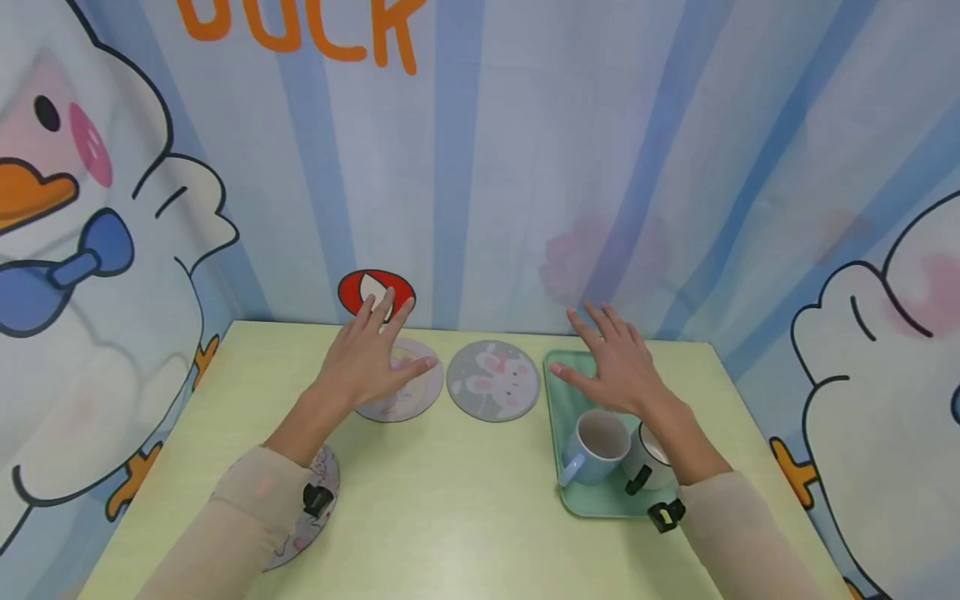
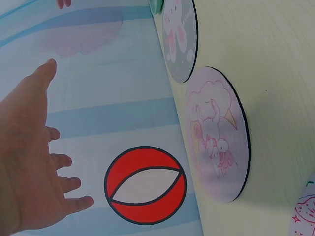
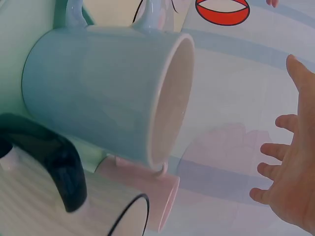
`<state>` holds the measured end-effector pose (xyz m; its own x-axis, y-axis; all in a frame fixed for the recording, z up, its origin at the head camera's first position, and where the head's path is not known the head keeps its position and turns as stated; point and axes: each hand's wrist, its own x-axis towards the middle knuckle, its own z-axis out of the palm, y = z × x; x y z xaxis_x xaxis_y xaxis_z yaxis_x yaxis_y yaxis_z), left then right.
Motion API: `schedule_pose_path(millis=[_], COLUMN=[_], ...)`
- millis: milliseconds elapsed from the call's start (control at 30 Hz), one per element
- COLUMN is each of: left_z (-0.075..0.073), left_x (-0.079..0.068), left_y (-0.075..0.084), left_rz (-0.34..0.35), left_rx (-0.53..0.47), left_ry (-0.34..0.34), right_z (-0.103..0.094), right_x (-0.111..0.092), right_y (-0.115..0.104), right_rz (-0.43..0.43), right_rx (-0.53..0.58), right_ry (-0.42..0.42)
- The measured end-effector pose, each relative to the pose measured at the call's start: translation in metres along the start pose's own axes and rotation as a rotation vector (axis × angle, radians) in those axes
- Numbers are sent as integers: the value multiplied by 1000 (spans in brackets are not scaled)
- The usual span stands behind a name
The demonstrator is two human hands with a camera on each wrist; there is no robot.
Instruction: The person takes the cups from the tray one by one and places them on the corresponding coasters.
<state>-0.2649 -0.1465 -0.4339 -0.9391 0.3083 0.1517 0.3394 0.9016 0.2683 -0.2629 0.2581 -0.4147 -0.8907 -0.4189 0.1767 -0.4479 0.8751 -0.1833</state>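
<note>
My left hand (image 1: 367, 354) hovers with spread fingers over a pale pink round mat (image 2: 216, 137), holding nothing. Also empty, with its fingers apart, my right hand (image 1: 618, 367) is above the far part of a green tray (image 1: 553, 417). Inside that tray stand a light blue mug (image 1: 592, 450) and a white mug (image 1: 651, 462) with a black rim and black handle, partly covered by my right forearm. The right wrist view also shows a pink mug (image 3: 147, 189) behind them, which my right hand hides in the head view.
A grey round mat (image 1: 493, 381) with a rabbit picture lies between the pink mat and the tray. Another patterned round mat (image 1: 318, 500) is partly under my left sleeve. Behind the pale yellow table (image 1: 465, 508) hangs a striped cartoon curtain (image 1: 510, 167).
</note>
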Motion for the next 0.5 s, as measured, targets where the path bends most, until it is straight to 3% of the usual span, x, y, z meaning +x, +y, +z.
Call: schedule_pose_path(millis=[500], left_z=[-5], left_x=[-19], left_y=[-3], left_rz=[27], left_rx=[33], left_ry=[5], right_z=[-8], right_x=[-17], right_y=[16], right_rz=[-40], right_rx=[55], right_ry=[49])
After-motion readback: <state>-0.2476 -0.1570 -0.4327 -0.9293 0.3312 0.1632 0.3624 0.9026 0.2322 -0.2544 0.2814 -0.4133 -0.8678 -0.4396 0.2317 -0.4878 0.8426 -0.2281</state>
